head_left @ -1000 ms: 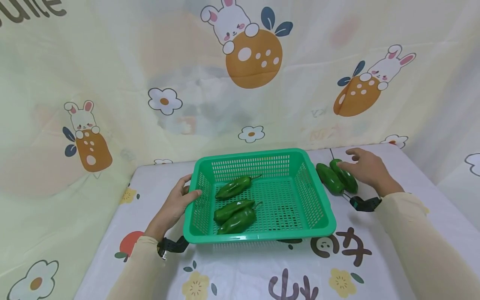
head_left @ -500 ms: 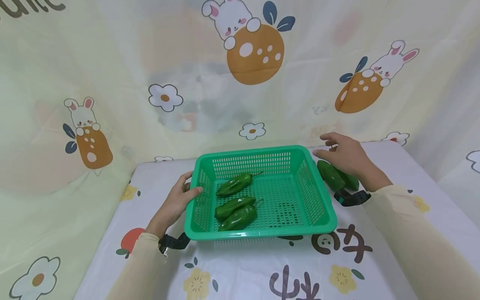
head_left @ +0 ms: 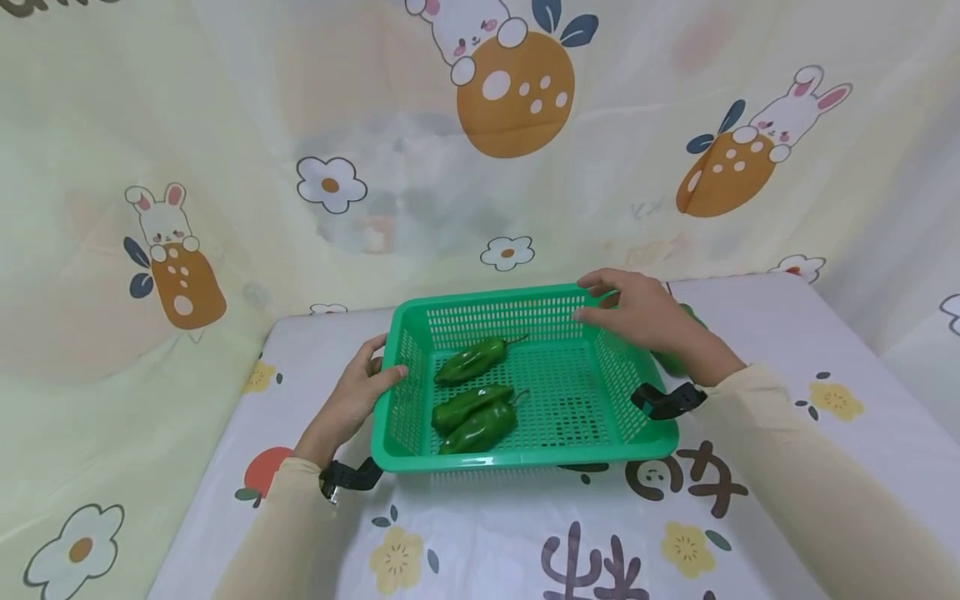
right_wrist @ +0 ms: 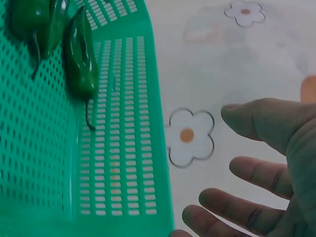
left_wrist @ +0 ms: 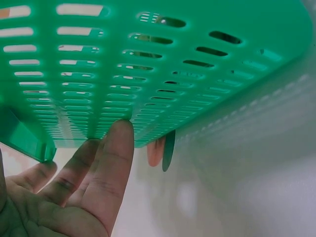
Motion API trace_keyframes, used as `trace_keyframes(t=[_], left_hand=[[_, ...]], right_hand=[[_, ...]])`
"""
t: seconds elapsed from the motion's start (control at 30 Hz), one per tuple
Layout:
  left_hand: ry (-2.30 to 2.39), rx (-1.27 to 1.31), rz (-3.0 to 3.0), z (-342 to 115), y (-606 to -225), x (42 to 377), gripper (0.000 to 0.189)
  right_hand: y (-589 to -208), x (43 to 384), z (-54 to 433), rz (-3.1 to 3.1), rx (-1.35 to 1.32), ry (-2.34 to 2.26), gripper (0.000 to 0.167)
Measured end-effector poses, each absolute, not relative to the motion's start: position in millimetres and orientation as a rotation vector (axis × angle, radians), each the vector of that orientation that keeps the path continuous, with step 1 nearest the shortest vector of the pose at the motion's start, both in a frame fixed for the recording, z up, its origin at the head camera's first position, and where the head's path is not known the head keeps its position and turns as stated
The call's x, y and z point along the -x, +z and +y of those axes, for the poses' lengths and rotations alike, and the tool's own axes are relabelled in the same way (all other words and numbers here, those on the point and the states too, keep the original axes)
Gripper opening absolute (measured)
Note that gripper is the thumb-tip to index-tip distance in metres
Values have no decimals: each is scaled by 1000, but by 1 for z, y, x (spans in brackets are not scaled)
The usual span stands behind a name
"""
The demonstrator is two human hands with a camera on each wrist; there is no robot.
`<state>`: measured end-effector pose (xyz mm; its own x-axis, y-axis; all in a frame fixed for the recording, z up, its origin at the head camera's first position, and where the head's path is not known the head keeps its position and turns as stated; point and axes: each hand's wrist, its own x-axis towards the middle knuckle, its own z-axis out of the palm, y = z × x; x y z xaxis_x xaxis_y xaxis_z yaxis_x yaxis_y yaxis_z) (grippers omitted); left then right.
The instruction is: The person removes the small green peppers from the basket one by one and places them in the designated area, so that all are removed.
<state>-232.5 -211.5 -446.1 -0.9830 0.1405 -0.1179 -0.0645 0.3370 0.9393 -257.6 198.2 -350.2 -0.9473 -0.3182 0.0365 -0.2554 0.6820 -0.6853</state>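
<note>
Currently: green plastic basket (head_left: 525, 460), rim pinched by our left hand (head_left: 356, 400); three green peppers (head_left: 474, 360) inside, another pepper (head_left: 670, 364) outside. Our right hand (head_left: 637, 310) hovers empty, fingers apart; presumably between transfers, we next need a pepper pinched.

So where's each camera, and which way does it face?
Head: on the head, facing forward and down at the basket; left hand, right hand and sleeves show.
Left wrist: on that wrist, facing the basket's slotted outside; left hand shows.
Right wrist: on that wrist, facing into the basket; right hand shows.
Shared: head and right wrist show three peppers inside the basket.
</note>
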Motion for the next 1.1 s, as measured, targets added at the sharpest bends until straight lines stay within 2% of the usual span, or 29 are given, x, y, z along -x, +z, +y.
trace_keyframes(t=[0.37, 1.1], left_hand=[[1738, -68, 2401, -213, -445, 233, 68], [1654, -48, 2465, -211, -438, 233, 66]], right_hand=[[-362, 264, 167, 2652, 702, -1151, 43], [-395, 279, 114, 2483, 862, -1007, 39]])
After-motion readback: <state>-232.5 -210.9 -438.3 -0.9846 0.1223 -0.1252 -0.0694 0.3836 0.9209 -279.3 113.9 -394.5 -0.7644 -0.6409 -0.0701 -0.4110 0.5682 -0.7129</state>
